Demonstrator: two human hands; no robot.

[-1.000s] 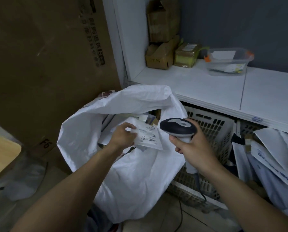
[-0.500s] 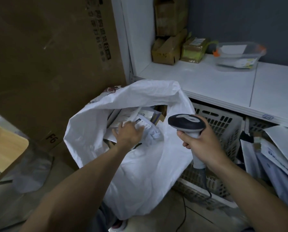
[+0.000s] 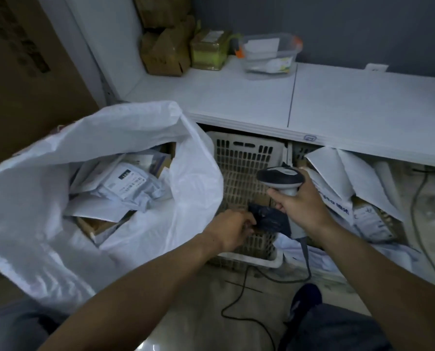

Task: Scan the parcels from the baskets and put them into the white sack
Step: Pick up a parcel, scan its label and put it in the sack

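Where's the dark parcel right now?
In the head view, centre-right: the dark parcel lies in the white basket beside the sack, left hand gripping it, below the scanner.

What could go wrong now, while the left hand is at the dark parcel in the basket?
The left hand grips the edge of the crumpled dark plastic parcel in the white slotted plastic basket; it might slip.
The grey handheld scanner in the right hand trails a dark cable looped on the floor beside the dark shoe; a step could snag it.
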